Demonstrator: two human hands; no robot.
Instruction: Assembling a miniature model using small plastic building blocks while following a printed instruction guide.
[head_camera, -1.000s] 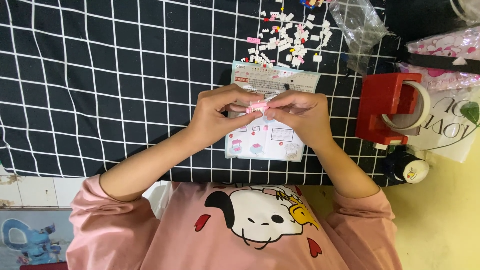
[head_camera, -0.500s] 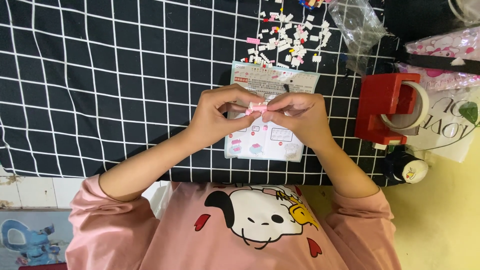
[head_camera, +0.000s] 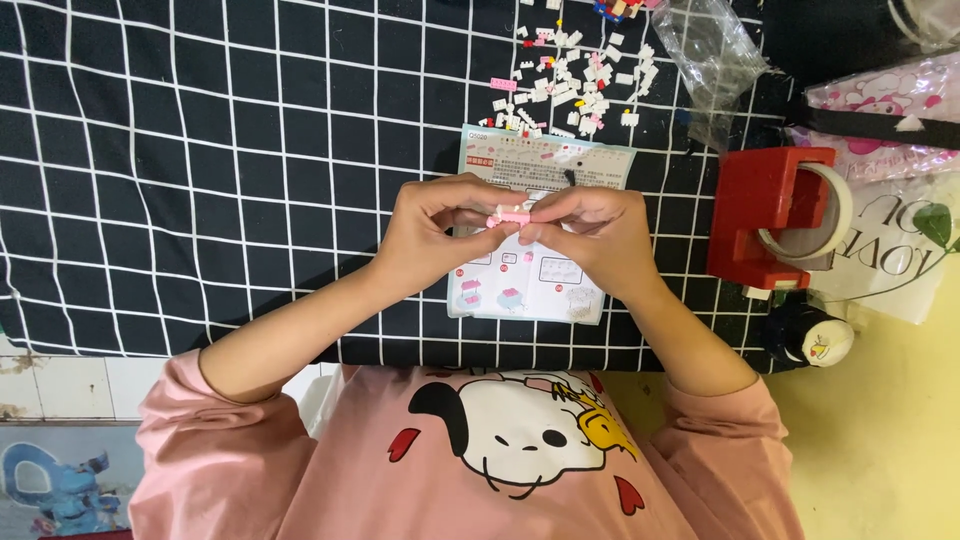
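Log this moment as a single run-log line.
left hand: pinching pink brick piece | right hand: pinching same piece | below: instruction sheet

I see both hands meeting mid-frame over the instruction sheet, left hand & right hand touching, small brick piece pinched btwn their fingertips. Sheet lies flat on the grid cloth; loose brick pile sits just beyond it, w/ a plastic bag to the pile's right. Tape dispenser is right of the sheet, near the right hand, small round figure just in front of it.
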